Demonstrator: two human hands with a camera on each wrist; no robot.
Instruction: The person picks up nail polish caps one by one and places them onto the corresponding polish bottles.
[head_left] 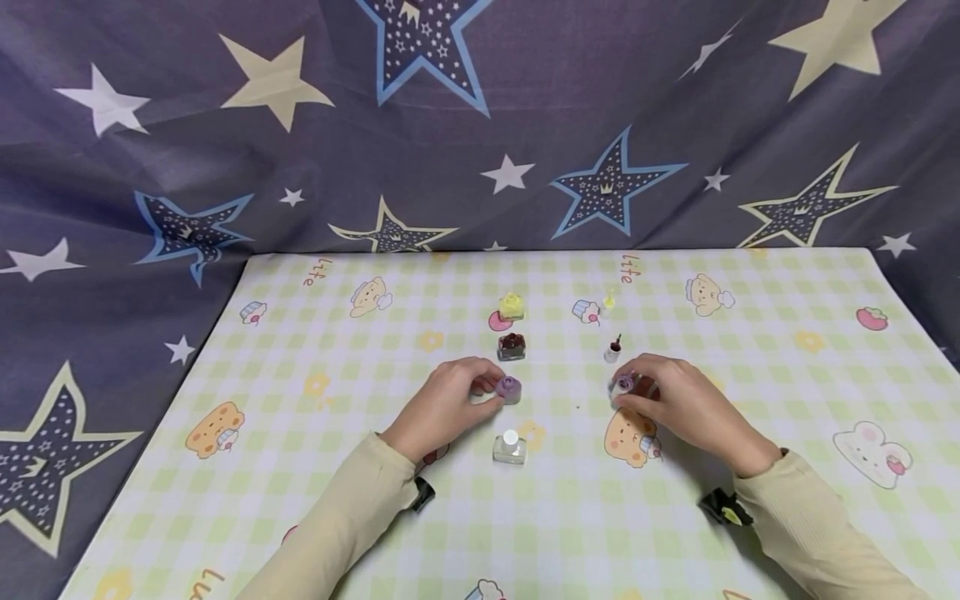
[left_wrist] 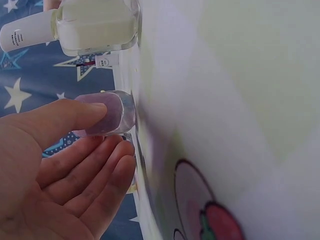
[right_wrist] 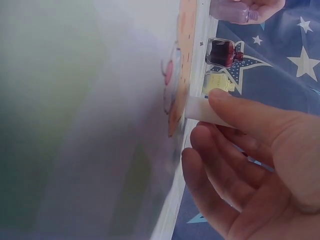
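My left hand (head_left: pixel 450 402) pinches an uncapped bottle of purple nail polish (head_left: pixel 509 391) between thumb and fingers; the bottle stands upright on the tablecloth. My right hand (head_left: pixel 678 402) pinches a white nail polish cap (right_wrist: pixel 200 111) that stands on its end, with purple at its upturned top in the head view. Behind the purple bottle stand open bottles of dark red polish (head_left: pixel 512 347) and yellow polish (head_left: pixel 512 307). Nearer to me is a clear bottle (head_left: pixel 509 451) with its white cap (left_wrist: pixel 29 31) on.
Beyond my right hand, a white cap (head_left: pixel 612 354) stands with its dark red brush pointing up. Farther back is another upturned cap with a yellow brush (head_left: pixel 609 300). A checked tablecloth (head_left: pixel 360 533) covers the table, and a star-patterned curtain (head_left: pixel 525 125) hangs behind its far edge.
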